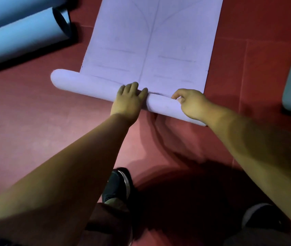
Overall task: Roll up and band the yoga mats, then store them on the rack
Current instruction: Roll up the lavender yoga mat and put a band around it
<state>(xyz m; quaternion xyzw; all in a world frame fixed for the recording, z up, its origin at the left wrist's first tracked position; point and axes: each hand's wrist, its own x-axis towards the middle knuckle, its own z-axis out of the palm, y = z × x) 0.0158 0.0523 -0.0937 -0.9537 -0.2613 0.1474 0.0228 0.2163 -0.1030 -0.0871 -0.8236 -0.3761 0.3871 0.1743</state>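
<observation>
The purple mat (150,41) lies half rolled on the red floor (26,130). Your left hand (128,102) presses the roll, grip open, fingers flat. Your right hand (190,102) curls its grip round the roll farther right. 2 blue rolled mats (17,38) lie left of the purple mat.

Lilac line-marked mat (151,41), red floor (26,121)

Our one wide-angle view sits on the person's head, facing forward and steeply down at the floor (34,139). Both arms reach away from us to the left hand (128,102) and right hand (191,103) on the purple mat (150,41). A shoe (118,183) lies behind the hands, nearer us.
</observation>
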